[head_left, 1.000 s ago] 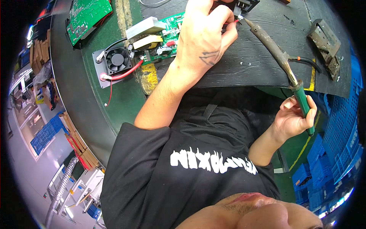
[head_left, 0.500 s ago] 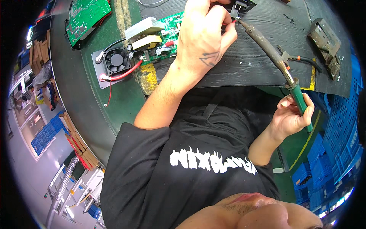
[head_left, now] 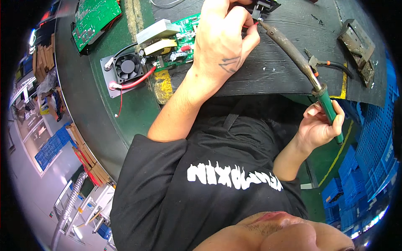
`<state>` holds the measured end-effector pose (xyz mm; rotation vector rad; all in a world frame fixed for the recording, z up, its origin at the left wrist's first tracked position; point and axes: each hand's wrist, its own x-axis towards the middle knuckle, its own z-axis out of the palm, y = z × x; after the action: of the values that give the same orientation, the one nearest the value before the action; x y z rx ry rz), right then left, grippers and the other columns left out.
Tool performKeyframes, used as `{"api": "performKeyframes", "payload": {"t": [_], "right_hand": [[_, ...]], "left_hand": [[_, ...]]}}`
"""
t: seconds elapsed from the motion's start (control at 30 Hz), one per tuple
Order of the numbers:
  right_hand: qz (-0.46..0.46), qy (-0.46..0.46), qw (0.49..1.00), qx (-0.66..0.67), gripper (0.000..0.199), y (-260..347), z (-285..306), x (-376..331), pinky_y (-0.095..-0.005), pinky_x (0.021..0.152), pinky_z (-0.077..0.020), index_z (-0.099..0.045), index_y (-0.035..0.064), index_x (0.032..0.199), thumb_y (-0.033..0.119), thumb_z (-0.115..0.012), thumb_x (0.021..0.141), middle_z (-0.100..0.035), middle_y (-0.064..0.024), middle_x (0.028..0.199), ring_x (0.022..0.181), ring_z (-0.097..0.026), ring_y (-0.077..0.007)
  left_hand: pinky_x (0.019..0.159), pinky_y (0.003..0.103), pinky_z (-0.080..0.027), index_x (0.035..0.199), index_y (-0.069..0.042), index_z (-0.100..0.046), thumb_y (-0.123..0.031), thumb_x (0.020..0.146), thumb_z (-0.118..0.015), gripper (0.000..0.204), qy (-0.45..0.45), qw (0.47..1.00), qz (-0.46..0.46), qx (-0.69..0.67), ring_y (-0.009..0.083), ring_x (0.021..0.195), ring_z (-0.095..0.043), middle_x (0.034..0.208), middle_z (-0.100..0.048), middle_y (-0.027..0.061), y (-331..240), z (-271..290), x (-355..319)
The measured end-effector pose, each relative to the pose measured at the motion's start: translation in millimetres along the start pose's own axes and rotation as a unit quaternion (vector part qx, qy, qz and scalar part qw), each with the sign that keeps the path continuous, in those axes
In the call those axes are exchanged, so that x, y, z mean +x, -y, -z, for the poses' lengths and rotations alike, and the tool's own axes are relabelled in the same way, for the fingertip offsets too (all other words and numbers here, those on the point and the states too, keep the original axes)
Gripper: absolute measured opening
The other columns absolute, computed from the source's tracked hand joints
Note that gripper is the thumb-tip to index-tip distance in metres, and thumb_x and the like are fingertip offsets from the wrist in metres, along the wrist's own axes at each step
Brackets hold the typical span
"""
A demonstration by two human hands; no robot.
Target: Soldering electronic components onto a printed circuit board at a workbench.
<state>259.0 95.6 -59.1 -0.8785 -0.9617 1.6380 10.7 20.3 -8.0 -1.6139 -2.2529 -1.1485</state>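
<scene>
My left hand is closed in a pinch by a black socket-like part at the top edge. A short end of red wire shows at its fingertips, and the rest is hidden by the hand. My right hand grips the green handle of a soldering iron. The iron's tip is beside the wire end and the part's metal terminal; whether it touches them I cannot tell. Left of my left hand lies a green circuit board with a heatsink, joined by cables to a fan on a grey plate.
Another green circuit board lies at the far left of the bench. Cutting pliers lie right of the iron, near a worn metal holder. Blue crates are stacked at the right, below the bench edge.
The soldering iron has shifted slightly to the left, and its tip stays close to the terminal. My left hand has hardly moved.
</scene>
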Motion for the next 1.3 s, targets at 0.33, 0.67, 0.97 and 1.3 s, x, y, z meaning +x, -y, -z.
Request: {"api": "performKeyframes", "payload": {"t": [0.33,0.67,0.97,1.3], "right_hand": [[-0.018,0.000,0.999,0.034,0.037,-3,-1,2,-0.0279,0.042,-0.0459,-0.064,0.0025,0.103,0.034,-0.045,0.095,-0.068,-0.0153,0.074,0.053,-0.061,-0.0193],[-0.008,-0.007,1.000,0.028,0.037,-2,-3,2,-0.0287,0.042,-0.0462,-0.064,0.0022,0.103,0.033,-0.045,0.095,-0.068,-0.0160,0.074,0.053,-0.061,-0.0198],[-0.009,-0.004,0.999,0.038,0.037,0,-3,1,-0.0287,0.042,-0.0473,-0.063,0.0019,0.103,0.033,-0.046,0.094,-0.068,-0.0164,0.074,0.053,-0.062,-0.0203],[-0.001,0.002,1.000,0.021,0.039,0,0,0,-0.0280,0.042,-0.0483,-0.063,0.0014,0.103,0.036,-0.047,0.093,-0.068,-0.0165,0.075,0.053,-0.062,-0.0204]], "left_hand": [[0.083,0.039,-0.048,0.080,0.004,-0.058,0.004,0.067,-0.070,0.018,-0.051,0.996,-0.072,-0.003,0.0356,0.093,-0.057,0.103,-0.056,0.0204,8,-6,-1],[0.081,0.038,-0.049,0.080,0.004,-0.058,0.005,0.067,-0.069,0.017,-0.005,1.000,0.008,-0.014,0.0349,0.094,-0.057,0.104,-0.056,0.0204,0,-1,-1],[0.079,0.038,-0.050,0.081,0.005,-0.058,0.006,0.068,-0.069,0.017,-0.004,1.000,0.005,-0.005,0.0346,0.092,-0.057,0.103,-0.056,0.0203,0,-1,0],[0.079,0.038,-0.050,0.080,0.004,-0.058,0.005,0.068,-0.070,0.017,-0.005,0.999,0.026,-0.028,0.0341,0.093,-0.057,0.103,-0.055,0.0198,6,-6,-2]]}}
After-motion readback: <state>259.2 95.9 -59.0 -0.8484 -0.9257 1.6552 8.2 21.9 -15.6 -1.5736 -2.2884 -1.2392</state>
